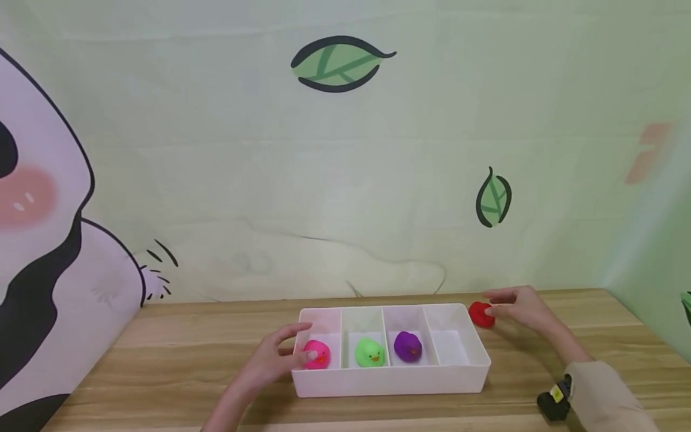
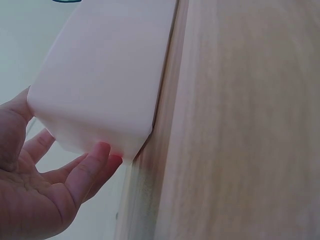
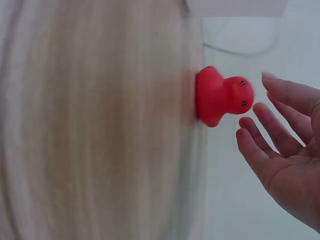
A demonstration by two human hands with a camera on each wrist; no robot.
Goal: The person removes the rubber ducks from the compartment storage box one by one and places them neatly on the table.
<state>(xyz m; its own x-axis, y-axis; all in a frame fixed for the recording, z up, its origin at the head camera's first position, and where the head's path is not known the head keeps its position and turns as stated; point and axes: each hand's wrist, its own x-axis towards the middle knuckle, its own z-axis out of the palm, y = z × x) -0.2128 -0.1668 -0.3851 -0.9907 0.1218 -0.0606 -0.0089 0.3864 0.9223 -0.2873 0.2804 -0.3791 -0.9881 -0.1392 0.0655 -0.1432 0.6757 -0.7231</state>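
Observation:
My left hand (image 1: 270,357) grips the left end of a white four-section box (image 1: 388,381). Its thumb reaches over the rim, and in the left wrist view the fingers (image 2: 87,172) press on the outside of the end wall. Beyond the box's right end, my right hand (image 1: 526,309) reaches around a red toy duck (image 1: 480,315) standing on the table. In the right wrist view the fingers are spread, with a gap between them and the red duck's head (image 3: 239,95).
From left to right, a pink duck (image 1: 320,355), a green duck (image 1: 369,353) and a purple duck (image 1: 408,347) each sit in their own section. The rightmost section (image 1: 452,348) is bare. Behind the wooden table (image 1: 189,360) hangs a pale printed backdrop (image 1: 345,180).

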